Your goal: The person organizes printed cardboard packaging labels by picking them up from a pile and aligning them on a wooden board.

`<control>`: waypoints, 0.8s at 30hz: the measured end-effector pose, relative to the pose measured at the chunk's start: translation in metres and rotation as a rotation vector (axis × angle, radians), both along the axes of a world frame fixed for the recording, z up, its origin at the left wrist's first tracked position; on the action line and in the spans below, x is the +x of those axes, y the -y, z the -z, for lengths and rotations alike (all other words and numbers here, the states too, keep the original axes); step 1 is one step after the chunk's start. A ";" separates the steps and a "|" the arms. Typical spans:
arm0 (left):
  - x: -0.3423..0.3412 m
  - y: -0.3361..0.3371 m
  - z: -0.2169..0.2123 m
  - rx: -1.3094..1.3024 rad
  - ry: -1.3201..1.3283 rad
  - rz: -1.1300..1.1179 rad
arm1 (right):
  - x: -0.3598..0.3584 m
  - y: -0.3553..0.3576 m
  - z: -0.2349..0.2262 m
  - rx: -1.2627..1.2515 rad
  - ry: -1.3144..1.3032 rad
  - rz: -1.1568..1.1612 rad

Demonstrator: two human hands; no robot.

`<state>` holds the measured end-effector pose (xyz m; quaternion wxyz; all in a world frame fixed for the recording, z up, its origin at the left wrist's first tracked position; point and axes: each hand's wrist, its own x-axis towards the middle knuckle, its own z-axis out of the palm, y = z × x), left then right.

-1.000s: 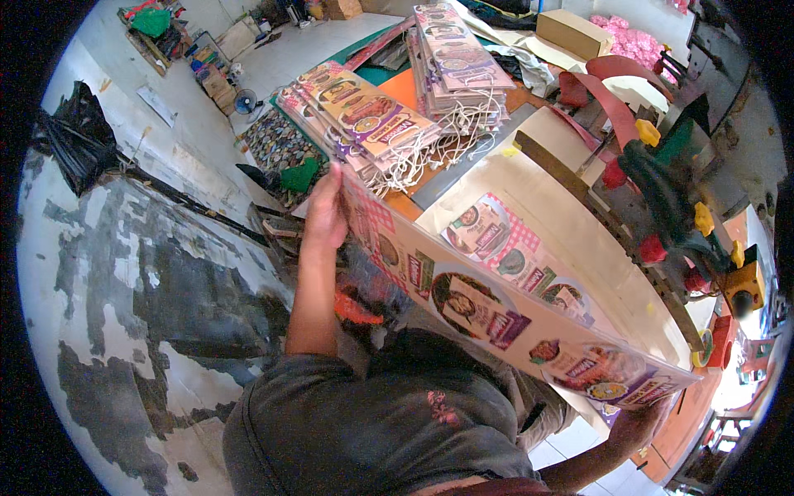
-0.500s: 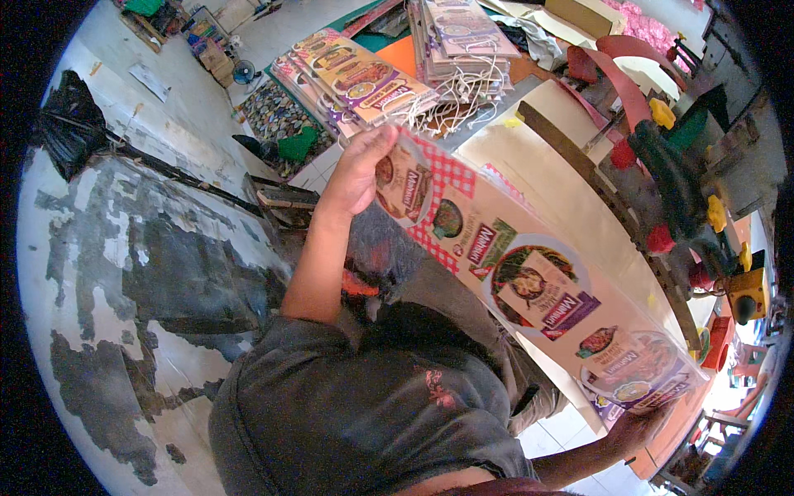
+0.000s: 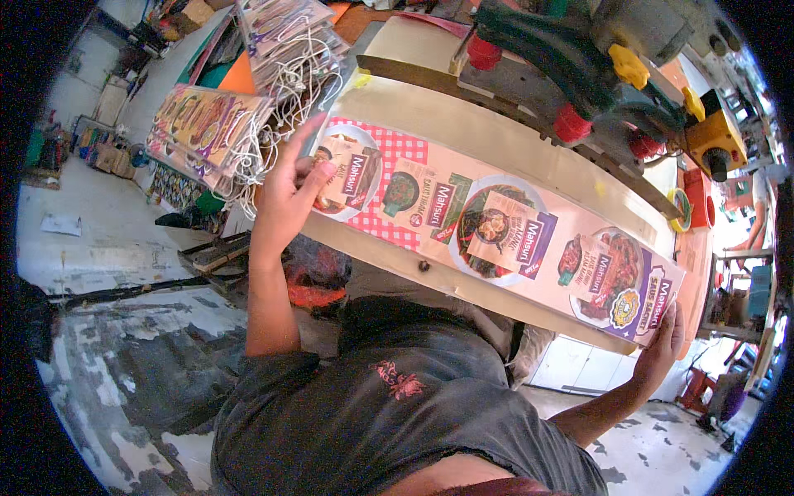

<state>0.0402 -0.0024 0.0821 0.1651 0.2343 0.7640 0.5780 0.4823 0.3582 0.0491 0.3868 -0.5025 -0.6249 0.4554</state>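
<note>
Long thin pink printed strip [image 3: 496,236]: lying on a curved-looking cream board [image 3: 463,124], slanting from upper left down to lower right; printed side up.
Strip print: red-and-white gingham near left end, round dishes of food along the length, purple label area at right end.
Left hand [image 3: 285,186]: at left end of strip; thumb on printed face, index finger stretched along the end edge. Underside hidden, cannot tell if clamped.
Right hand [image 3: 662,339]: at lower right corner of strip, fingers touching the purple end. Cannot tell if clamped or just resting.
Hands: well apart, one per end.
Board edge: bounded on far side by a dark straight bar [image 3: 430,78], bent by lens.
Machine: beyond bar, dark green metal frame [image 3: 554,62] with red round knobs [image 3: 572,122], yellow lobed knob [image 3: 628,66], yellow box with black dial [image 3: 716,136].
Left of board: stacked printed cards [image 3: 211,124], with tangled white cords [image 3: 289,83] hanging from near ends.
Right end: yellow-green tape roll [image 3: 679,209], just beside bar.
Clothing: dark grey T-shirt [image 3: 397,430], small reddish print.
</note>
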 end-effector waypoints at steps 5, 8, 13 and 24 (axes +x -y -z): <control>-0.016 -0.021 0.012 -0.415 -0.506 0.116 | 0.007 -0.003 -0.015 -0.075 0.155 -0.132; -0.023 -0.041 0.008 -0.488 -0.605 0.137 | -0.012 0.002 -0.022 0.015 0.095 -0.174; -0.037 -0.050 0.010 -0.581 -0.685 0.109 | -0.024 -0.015 -0.021 0.278 0.337 -0.316; -0.066 -0.064 0.021 -0.491 -0.653 0.071 | -0.064 -0.031 -0.014 0.394 0.573 -0.341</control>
